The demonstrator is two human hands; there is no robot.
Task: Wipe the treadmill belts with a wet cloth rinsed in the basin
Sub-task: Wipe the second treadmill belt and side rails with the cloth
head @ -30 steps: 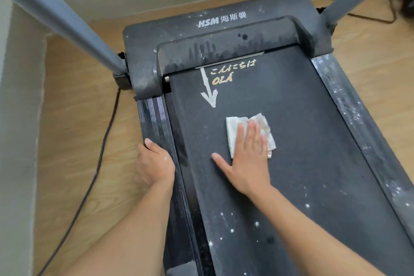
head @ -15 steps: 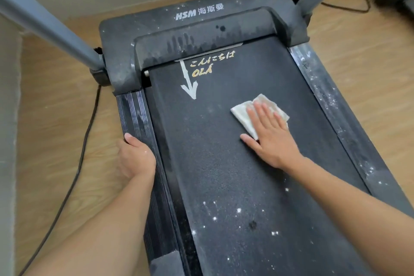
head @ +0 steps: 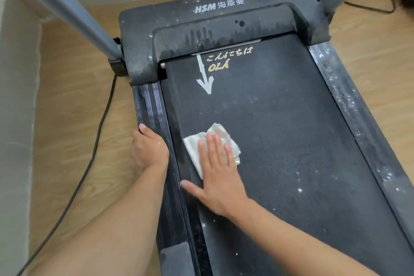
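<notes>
Cloth (head: 215,130) under the flat right hand (head: 220,177) wipes the belt (head: 291,130), left hand (head: 147,150) gripping the rail (head: 147,105); speckled right strip likely next.

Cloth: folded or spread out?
Folded: the cloth is a small layered pad, edges stacked, pressed onto the belt by the flat right hand.

Light wood floor (head: 67,96), pale wall (head: 15,119) left, black cable (head: 99,130) trailing

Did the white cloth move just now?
Yes. The cloth slid left: it was right of the white arrow, now it lies straight below it, nearer the left side rail.
</notes>
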